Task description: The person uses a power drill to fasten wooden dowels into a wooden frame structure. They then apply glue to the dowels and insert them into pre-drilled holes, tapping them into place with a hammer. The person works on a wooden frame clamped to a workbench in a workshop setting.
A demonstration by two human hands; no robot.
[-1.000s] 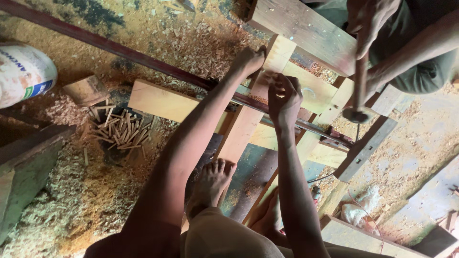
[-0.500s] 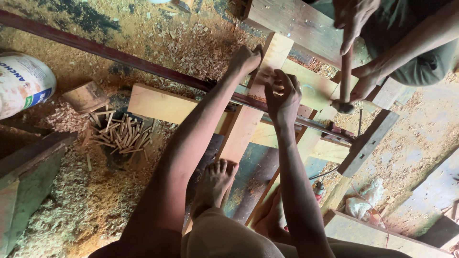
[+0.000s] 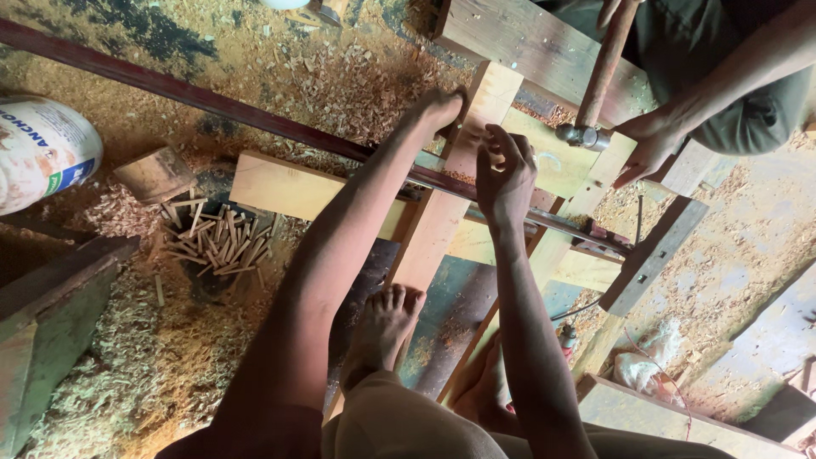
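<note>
My left hand [image 3: 439, 109] reaches far out and curls over the edge of a pale wooden plank [image 3: 442, 212] that is part of a frame lying on the floor. My right hand [image 3: 505, 177] is beside it with bent fingers, its fingertips pinched at the joint where the plank meets a cross board [image 3: 544, 161]. What it pinches is too small to tell. Another person's hand [image 3: 650, 146] rests on the frame at the right. Their hammer [image 3: 595, 81] has its metal head just above the cross board. A dark metal bar [image 3: 212, 102] crosses the frame under my arms.
A heap of short wooden pegs [image 3: 217, 242] lies on the sawdust at the left, next to a small wooden block [image 3: 155, 174] and a white tin [image 3: 42, 149]. My bare feet [image 3: 387, 327] rest on the frame. A green board [image 3: 47, 331] stands at the left edge.
The other person's hammer has moved up and to the left, nearer my right hand. My hands have stayed on the plank and joint.
</note>
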